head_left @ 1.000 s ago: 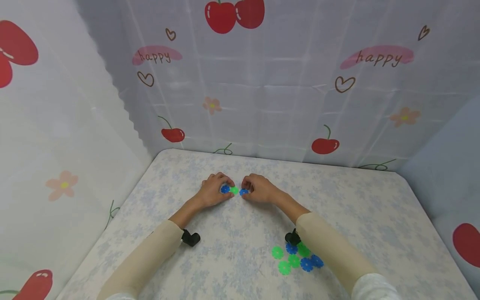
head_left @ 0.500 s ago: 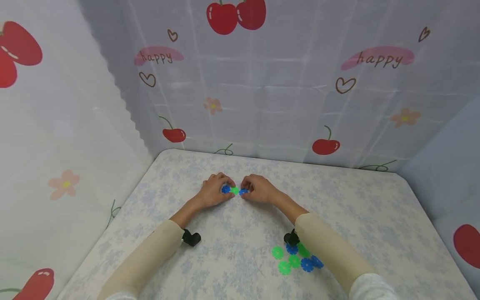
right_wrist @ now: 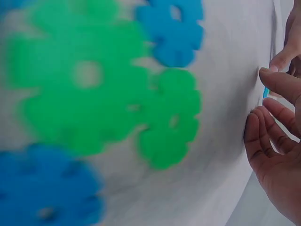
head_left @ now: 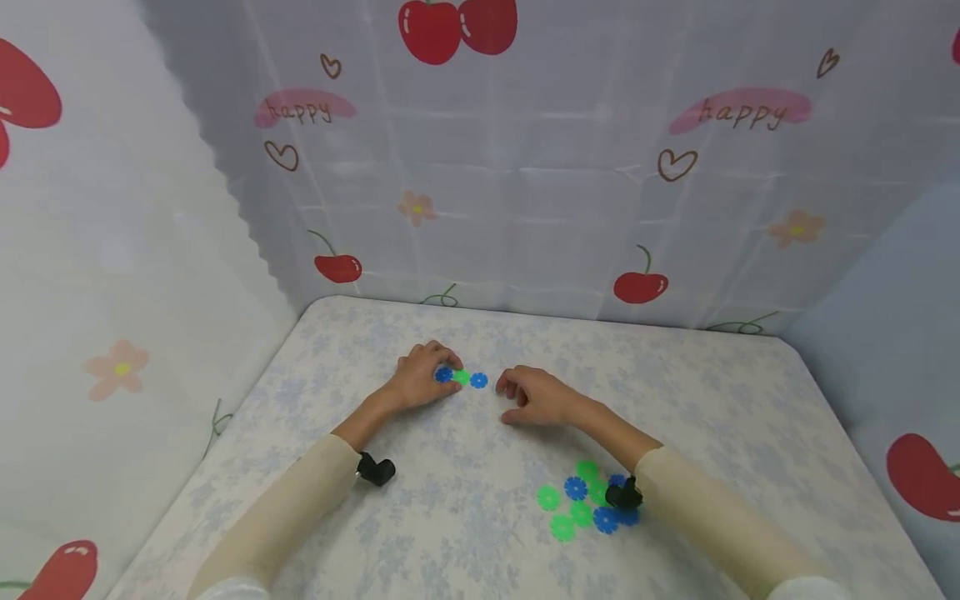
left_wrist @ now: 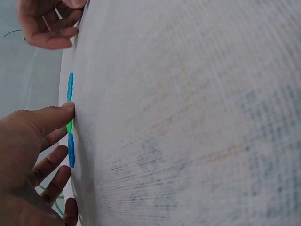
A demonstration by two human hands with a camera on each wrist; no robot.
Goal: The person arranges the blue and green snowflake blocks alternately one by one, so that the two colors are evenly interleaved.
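In the head view, a flat row of notched snowflake discs lies toward the back of the table: a left blue disc, a green disc and a right blue disc. Edge-on in the left wrist view, the discs form one line. My left hand pinches the green disc between thumb and fingers, partly covering it. Just right of the row, touching no disc, my right hand has its thumb and fingers parted and nothing between them.
Several loose green discs and blue discs are grouped near my right forearm, some partly hidden under the black wrist camera. A patterned cloth covers the table. Printed curtains stand behind and at the sides.
My right hand has let go of the right blue disc and moved to the right and nearer. That disc stays beside the green one. My left hand keeps its hold.
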